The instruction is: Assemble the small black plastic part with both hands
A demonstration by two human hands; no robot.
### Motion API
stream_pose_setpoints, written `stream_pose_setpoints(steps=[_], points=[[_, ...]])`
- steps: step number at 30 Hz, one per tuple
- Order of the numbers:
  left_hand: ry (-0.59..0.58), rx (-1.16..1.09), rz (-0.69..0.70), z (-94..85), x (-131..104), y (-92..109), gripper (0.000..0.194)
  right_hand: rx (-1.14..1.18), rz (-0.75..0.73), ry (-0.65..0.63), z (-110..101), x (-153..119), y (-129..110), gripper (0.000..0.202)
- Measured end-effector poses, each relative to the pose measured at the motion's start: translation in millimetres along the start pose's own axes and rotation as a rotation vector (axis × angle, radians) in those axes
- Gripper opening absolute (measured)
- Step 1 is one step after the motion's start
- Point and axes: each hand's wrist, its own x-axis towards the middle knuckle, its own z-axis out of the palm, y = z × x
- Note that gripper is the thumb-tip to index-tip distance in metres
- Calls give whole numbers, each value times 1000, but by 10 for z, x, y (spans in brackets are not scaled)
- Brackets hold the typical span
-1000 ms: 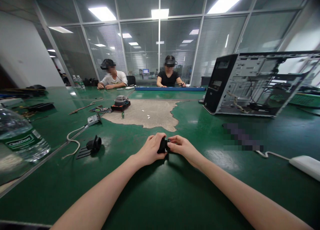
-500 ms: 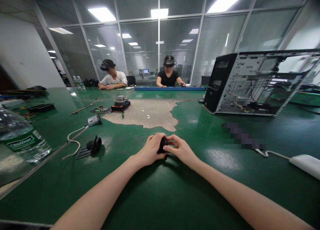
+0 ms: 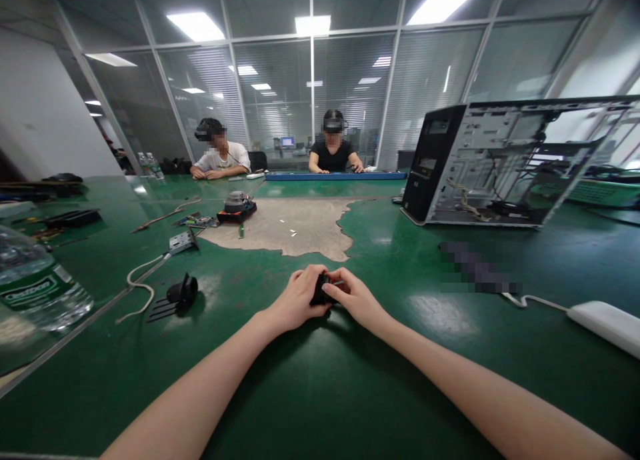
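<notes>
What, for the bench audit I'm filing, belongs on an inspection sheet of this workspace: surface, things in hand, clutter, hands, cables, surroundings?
Surface: glossy green tabletop with a ragged-edged beige patch.
Things in hand: small black part; detail too small to tell.
Clutter: clear bottle and black pronged piece left; opened computer case right.
Hands: left hand grips the small black part; right hand holds its right side.
Cables: pale cord by the metal piece; white cable joins a white block.
Surroundings: person in white and person in black opposite; glass partition behind.
</notes>
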Motion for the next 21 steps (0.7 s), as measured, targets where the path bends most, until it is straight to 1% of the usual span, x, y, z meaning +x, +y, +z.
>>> stream_pose_setpoints(steps=[3,8,12,17,21], points=[[-1,-6,4,2,-3,-8,52,39,-27,-35,-3,-22,-1,19],[6,-5,4,12,-3,-19,55,26,-76,-32,21,-55,3,17],[4,9,14,16,-1,-17,54,25,-49,-9,44,-26,35,17],[5,15,7,11,-1,-11,56,-20,-6,31,41,3,36,21],[-8,17,2,4,-7,-10,55,-16,-42,-32,30,-26,5,18]])
